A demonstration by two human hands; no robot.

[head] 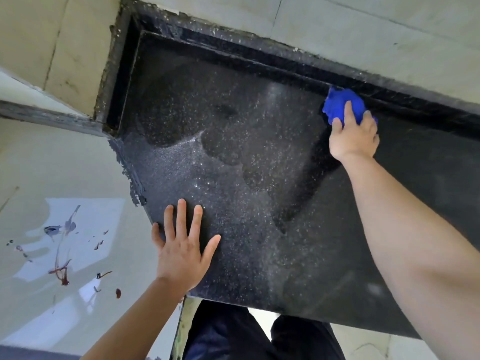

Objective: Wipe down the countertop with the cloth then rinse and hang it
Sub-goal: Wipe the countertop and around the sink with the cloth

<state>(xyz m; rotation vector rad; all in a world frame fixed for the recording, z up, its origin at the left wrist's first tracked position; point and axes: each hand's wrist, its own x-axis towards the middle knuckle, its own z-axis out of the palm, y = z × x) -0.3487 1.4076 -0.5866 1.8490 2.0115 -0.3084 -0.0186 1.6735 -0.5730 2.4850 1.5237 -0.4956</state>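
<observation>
A person leans over a dark speckled countertop (259, 165) that fills the middle of the frame. At the upper right, the right hand (353, 137) presses a crumpled blue cloth (342, 105) against the counter's raised back edge, fingers curled over the cloth and gripping it. At the lower left, the left hand (181, 252) rests flat near the counter's edge, fingers straight and spread. Pale wall tiles (363, 29) run along the top.
</observation>
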